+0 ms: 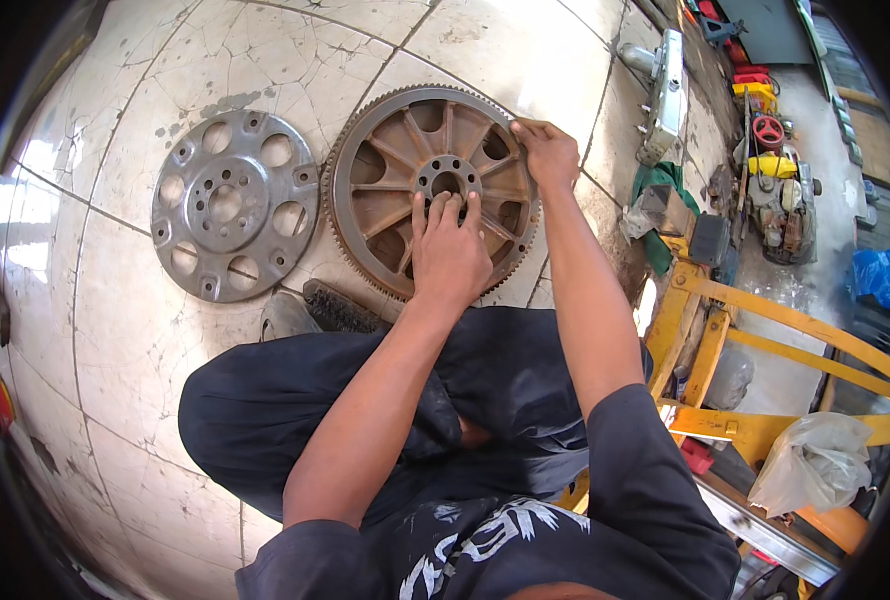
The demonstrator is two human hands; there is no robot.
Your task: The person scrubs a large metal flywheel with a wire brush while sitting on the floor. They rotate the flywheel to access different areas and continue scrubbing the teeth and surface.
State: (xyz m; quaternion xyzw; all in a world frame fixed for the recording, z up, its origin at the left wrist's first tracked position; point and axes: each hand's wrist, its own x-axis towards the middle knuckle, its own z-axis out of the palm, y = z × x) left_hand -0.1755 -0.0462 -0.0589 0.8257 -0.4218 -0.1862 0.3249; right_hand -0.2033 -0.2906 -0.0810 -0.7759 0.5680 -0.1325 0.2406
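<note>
In front of me a large brown, rusty flywheel point(390, 218) with a toothed ring gear lies on the tiled floor. My left hand point(450, 245) rests on it from the near side, its fingers stretched out over the bolt holes of the hub. At the flywheel's upper right rim, my right hand point(548, 158) has its fingers bent over the edge; its thumb is hard to make out. Just left of the flywheel lies a grey metal flexplate point(250, 215) with large round holes, flat and untouched.
A dark bristled brush point(340, 305) lies near my folded legs. To the right stand a yellow metal frame point(700, 375), a clear plastic bag point(815, 462), a silver metal housing point(665, 100) and a green cloth point(660, 185). Yellow and red machinery point(773, 165) sits farther off.
</note>
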